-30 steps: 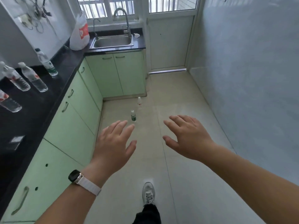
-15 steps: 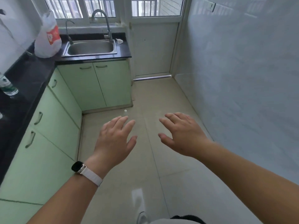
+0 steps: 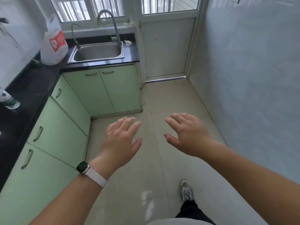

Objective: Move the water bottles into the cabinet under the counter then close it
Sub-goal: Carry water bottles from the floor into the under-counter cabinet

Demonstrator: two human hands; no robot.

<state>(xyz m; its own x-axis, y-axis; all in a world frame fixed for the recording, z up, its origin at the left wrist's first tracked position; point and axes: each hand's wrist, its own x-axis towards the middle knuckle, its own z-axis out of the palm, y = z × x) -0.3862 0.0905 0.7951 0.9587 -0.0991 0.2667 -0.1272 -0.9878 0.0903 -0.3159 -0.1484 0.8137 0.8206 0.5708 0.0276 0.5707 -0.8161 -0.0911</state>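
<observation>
Fingers (image 3: 125,123) on both hands are spread apart and relaxed, and nothing is held in either. The left hand (image 3: 121,140) and right hand (image 3: 189,135) are hung palms-down over the floor (image 3: 155,168), well apart from everything. Only one water bottle (image 3: 9,100) can be seen, stood on the black counter (image 3: 32,85) at the far left of the view and partly cut off. Every green cabinet door (image 3: 53,132) underneath is shut. The likely snag: if the bottle gets grabbed first, a door then has to be pulled open one-handed. The bottle could also be tipped over by a reach made almost out of sight.
</observation>
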